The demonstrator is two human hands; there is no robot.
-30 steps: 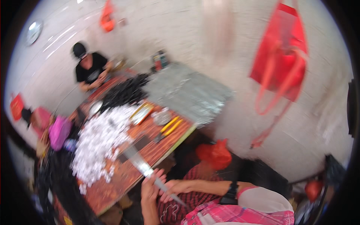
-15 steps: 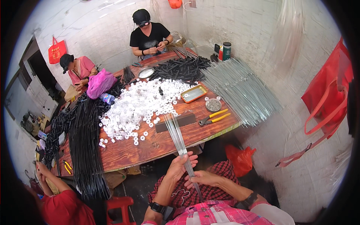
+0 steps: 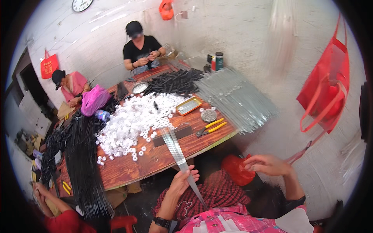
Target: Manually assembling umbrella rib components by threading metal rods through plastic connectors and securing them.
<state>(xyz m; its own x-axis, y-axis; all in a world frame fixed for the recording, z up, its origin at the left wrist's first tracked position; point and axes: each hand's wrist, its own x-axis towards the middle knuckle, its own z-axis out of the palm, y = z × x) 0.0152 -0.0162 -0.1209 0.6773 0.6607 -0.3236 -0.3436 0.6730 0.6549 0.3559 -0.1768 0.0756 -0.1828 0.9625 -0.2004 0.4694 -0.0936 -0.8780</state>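
Observation:
My left hand (image 3: 182, 181) is closed round a narrow bundle of thin silver metal rods (image 3: 173, 148). The rods' far ends lie over a dark flat bar (image 3: 183, 132) by the table edge, and their near ends reach my lap. Well to the right, apart from the bundle, my right hand (image 3: 266, 164) is raised with its fingers stretched out and nothing in it. A red plastic bag (image 3: 235, 175) hangs low behind its fingertips. Past the bar spreads a pile of small white rings (image 3: 128, 120), and yellow-handled pliers (image 3: 211, 129) lie to the right.
A big stack of silver rods (image 3: 237, 101) covers the table's right side. Nearby are a round dish (image 3: 208, 115) and a tray of pins (image 3: 189, 106). Long black strands (image 3: 83, 167) hang off the left edge. Co-workers sit at the far and left sides. A red bag (image 3: 326, 85) hangs at right.
My right hand has let go of the rod bundle and swung out to the right and up. My left hand still grips the rods. The whole view has shifted and tilted slightly.

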